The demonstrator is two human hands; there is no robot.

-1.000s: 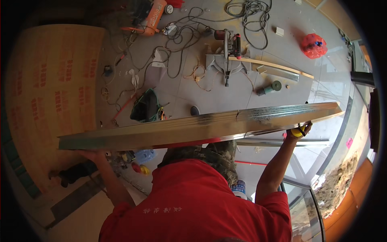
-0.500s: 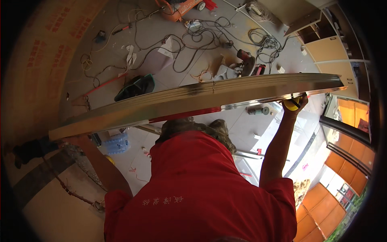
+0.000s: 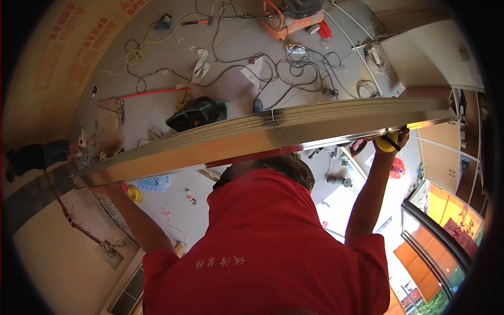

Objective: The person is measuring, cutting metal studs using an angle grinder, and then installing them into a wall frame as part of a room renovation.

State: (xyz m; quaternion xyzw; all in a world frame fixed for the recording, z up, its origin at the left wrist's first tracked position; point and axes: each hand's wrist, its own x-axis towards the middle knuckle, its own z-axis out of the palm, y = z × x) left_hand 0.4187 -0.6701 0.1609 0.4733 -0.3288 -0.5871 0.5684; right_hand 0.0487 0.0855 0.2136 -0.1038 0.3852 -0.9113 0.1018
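Relative to the earlier frame, the view turns over the grey tiled floor, while the person in the red shirt and the long bundle of nested silvery metal profiles keep nearly the same place in it; the orange metal air compressor shows lower and farther right. The bundle lies crosswise in front of the person, raised off the floor. Judged by its length and layers, it is fairly heavy and stiff as a unit; its smooth faces are probably slippery and its thin edges sharp. Take hold near both ends, from beneath, to keep the load balanced. A dark green open-topped container appears in view just above the bundle. The left hand is under the lower edge near the left end; its fingers are hidden, so their closure cannot be told. The right hand is at the lower edge near the right end, against a round yellow object with a black band; how far its fingers close cannot be told either.
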